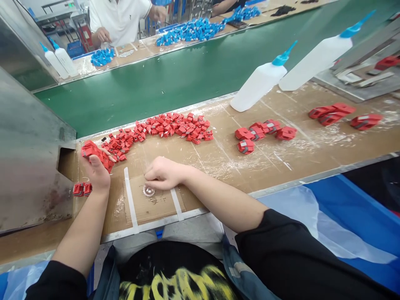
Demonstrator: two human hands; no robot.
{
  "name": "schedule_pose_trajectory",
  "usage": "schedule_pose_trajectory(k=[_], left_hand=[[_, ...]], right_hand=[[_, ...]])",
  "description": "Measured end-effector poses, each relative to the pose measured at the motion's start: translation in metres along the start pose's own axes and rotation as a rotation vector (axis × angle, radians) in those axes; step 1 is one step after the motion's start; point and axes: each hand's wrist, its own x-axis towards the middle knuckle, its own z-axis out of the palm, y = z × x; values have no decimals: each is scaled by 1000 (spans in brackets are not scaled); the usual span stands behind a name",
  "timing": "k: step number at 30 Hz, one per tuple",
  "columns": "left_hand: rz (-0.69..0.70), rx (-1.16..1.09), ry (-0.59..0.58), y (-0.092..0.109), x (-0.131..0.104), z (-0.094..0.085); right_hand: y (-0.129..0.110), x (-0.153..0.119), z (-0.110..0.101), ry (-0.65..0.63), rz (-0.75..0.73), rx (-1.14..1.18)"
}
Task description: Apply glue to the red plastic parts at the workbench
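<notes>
Head view: my left hand is closed partway around red pieces, held up over the counter near the metal box. My right hand is curled, fingertips at a clear dish on cardboard; can't tell if it grips anything. Red pile lies beyond both, white bottle farther right.

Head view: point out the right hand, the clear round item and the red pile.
Right hand (165, 172): head view, back of the hand.
Clear round item (148, 191): head view, its middle.
Red pile (167, 125): head view, on parts near its centre.
</notes>
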Motion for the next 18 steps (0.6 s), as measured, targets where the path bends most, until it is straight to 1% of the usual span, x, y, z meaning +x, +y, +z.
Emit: schedule_pose_trajectory(k=[1,2,3,4,6,8,9,11,14,16,18], left_hand=[[-13,-43,68,1,2,0],[-32,-66,118,2,3,0],[-49,-81,154,2,3,0],[-60,-93,180,2,2,0],[-66,-114,193,2,-1,0],[-75,-131,157,0,-5,1],[-83,-135,126,-1,-8,1],[-77,-133,70,-3,-12,2],[-10,-100,22,-6,-17,2],[21,-54,-29,-8,-21,1],[38,17,-91,-10,-24,-3]], right_hand=[[1,-1,1,-85,12,-25],[4,-1,2,-130,37,-58],[7,-1,4,-134,72,-90],[10,0,6,-104,119,-124],[19,7,9,48,244,-203],[29,22,14,210,380,-290],[34,32,17,250,437,-330],[43,52,26,232,514,-398],[53,73,40,149,550,-477],[58,77,49,153,535,-495],[60,74,56,181,486,-479]])
